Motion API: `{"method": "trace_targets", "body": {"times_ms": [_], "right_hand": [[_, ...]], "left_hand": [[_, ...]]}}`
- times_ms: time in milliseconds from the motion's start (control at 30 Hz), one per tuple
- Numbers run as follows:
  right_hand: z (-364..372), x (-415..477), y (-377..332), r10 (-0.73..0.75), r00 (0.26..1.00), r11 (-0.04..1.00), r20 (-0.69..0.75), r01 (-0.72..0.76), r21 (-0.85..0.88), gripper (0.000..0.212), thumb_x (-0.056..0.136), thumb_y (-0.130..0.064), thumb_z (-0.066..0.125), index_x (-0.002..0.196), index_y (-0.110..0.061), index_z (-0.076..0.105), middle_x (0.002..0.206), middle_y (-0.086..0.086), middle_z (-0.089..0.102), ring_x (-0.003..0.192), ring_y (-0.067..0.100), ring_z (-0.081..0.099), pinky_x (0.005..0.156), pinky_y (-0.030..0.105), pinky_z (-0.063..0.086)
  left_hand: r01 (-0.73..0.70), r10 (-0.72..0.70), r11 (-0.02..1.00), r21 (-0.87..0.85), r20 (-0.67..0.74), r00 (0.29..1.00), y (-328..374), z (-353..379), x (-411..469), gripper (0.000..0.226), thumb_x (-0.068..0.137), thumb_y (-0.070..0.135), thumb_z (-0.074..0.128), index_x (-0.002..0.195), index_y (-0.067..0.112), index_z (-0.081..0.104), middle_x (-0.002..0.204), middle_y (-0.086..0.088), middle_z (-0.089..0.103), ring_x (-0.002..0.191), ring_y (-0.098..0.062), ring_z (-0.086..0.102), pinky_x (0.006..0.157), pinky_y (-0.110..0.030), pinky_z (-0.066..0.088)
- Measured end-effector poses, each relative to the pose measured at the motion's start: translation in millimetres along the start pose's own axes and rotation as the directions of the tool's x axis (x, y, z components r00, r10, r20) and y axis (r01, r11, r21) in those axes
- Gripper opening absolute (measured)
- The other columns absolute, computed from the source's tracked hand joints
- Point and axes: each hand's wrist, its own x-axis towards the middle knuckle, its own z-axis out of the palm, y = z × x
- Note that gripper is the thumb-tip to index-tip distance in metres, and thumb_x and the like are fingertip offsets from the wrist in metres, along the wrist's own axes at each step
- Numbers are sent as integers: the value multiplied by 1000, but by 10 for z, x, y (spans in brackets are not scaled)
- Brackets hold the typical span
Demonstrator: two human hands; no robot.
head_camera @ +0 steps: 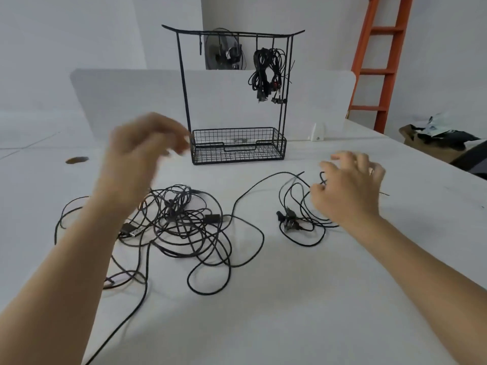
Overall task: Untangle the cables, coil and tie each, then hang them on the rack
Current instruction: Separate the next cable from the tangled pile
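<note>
Holding left hand (142, 148) up, loose, empty, over tangled black cable heap (184, 222), with right hand (347, 188) curled on smaller black cable loops (299, 233) (grip unclear).

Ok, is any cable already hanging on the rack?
Yes, a black coiled cable bundle hangs from a hook near the right end of the rack.

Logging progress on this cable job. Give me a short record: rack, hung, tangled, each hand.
rack: black wire rack, upright behind the cables
hung: one coiled cable bundle, on right-side hooks
tangle: cable pile, loose, centre-left
left hand: raised above pile, blurred, nothing visibly held
right hand: fingers curled on small cable
</note>
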Motion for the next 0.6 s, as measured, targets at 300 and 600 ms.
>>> {"method": "trace_targets", "body": {"times_ms": [300, 600], "right_hand": [[277, -288, -654, -567, 712, 786, 415, 315, 532, 57, 89, 9, 32, 142, -11, 30, 155, -2, 14, 141, 11, 16, 103, 7, 7], [487, -103, -802, -559, 698, 804, 446, 326, 497, 48, 90, -23, 55, 136, -23, 41, 125, -2, 53, 118, 18, 37, 101, 36, 31]], "left_hand": [[-156, -704, 435, 887, 443, 555, -356, 296, -144, 68, 71, 49, 71, 129, 31, 39, 126, 5, 40, 119, -18, 39, 99, -39, 40], [-85, -486, 646, 758, 495, 721, -436, 142, -44, 39, 77, -3, 50, 71, 35, 45, 82, 13, 45, 72, -2, 43, 64, -14, 35]]}}
